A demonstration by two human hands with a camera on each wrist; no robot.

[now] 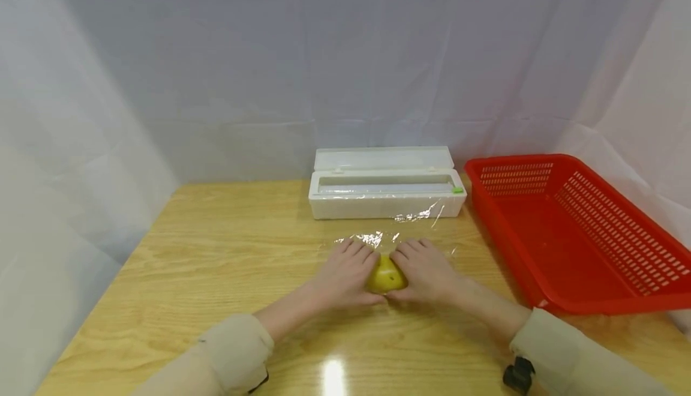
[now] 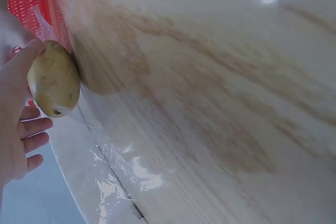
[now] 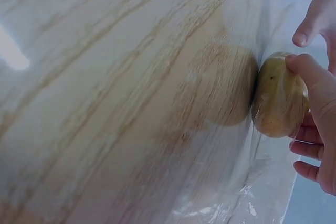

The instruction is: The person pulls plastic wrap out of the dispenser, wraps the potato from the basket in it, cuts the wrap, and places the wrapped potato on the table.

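Note:
A yellow potato rests on the wooden table between both hands, with clear cling film drawn over its skin. My left hand grips it from the left, thumb at the near side and fingers at the far side. From the right, my right hand holds it the same way. In the right wrist view, a thumb lies on the wrapped potato while fingers curl behind it. The cling film stretches from the potato back toward a white wrap dispenser, whose lid stands up.
To the right stands a red plastic basket with slotted walls, near the right forearm. A green slider sits at the dispenser's right end. White sheeting hangs behind the table and along its sides.

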